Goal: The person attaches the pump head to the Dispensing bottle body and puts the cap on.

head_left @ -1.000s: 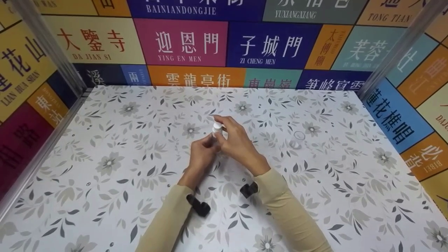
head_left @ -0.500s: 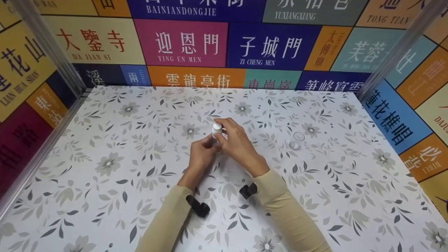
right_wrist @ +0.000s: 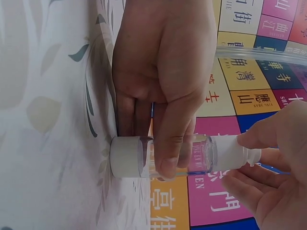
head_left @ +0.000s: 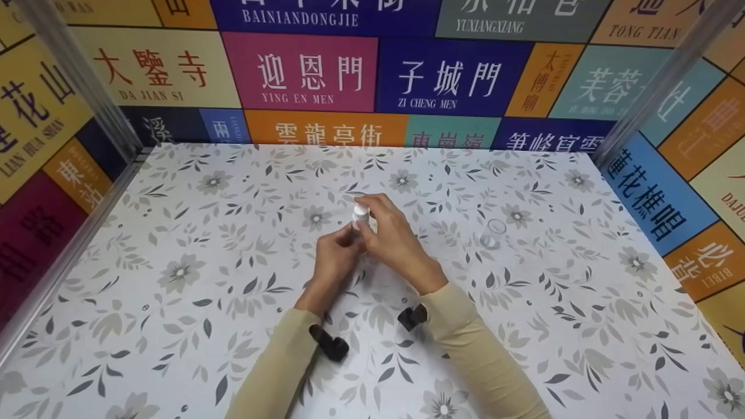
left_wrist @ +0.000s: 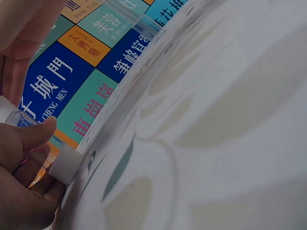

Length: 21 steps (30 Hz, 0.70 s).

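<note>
In the head view a small clear bottle with a white top stands upright between both hands. My left hand grips its clear body, thumb on one side and fingers on the other. My right hand pinches the white collar at the top between thumb and fingers. From the right wrist view, the bottle's white base touches or nearly touches the table, and a small white nozzle shows at the other end. A clear, cup-shaped cap lies apart, right of the hands.
A white floral cloth covers the table. Panels with colourful printed signs enclose its back and both sides, with clear posts at the back corners. Each sleeved wrist carries a black camera.
Both arms stay in place. The right hand's fingers shift slightly around the bottle's white top, while the left hand keeps holding the body. The clear cap has not moved.
</note>
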Tool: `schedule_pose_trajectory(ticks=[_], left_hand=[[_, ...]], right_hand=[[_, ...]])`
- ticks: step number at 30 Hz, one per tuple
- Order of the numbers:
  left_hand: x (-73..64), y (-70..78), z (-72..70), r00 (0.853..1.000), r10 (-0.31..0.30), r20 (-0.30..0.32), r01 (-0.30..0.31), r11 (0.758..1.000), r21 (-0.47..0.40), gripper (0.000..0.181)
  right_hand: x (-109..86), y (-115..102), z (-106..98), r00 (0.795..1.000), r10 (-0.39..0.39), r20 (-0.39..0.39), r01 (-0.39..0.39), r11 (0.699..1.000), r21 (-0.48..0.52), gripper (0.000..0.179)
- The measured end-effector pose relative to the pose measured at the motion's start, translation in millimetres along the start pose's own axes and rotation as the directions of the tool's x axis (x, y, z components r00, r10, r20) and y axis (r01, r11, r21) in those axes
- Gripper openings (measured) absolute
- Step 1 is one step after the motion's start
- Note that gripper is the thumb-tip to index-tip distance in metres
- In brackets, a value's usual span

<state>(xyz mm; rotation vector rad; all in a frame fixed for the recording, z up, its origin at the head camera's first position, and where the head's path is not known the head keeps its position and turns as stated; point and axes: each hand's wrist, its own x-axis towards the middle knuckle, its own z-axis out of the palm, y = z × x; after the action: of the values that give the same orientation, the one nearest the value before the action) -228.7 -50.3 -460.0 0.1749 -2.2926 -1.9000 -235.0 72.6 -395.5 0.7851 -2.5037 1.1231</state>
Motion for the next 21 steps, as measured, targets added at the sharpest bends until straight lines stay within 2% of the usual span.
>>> schedule_pose_trajectory(ticks=[4,13,21], left_hand=[[-0.9,0.9,-0.7,1.000,0.013,0.009,-0.013,1.000,0.003,0.046],[-1.5,2.1,-0.8,1.000,0.024,0.005,-0.025,0.999,0.024,0.046],[-1.5,0.5,-1.3,1.000,0.018,0.005,-0.018,1.000,0.015,0.047]], right_hand=[[0.2,1.0,-0.9,1.000,0.013,0.020,-0.013,1.000,0.019,0.036],[0.2,1.1,-2.2,1.000,0.009,0.011,-0.009,0.999,0.046,0.035],[-0.2,-1.3,-3.3,1.000,0.009,0.012,-0.009,1.000,0.024,0.039]])
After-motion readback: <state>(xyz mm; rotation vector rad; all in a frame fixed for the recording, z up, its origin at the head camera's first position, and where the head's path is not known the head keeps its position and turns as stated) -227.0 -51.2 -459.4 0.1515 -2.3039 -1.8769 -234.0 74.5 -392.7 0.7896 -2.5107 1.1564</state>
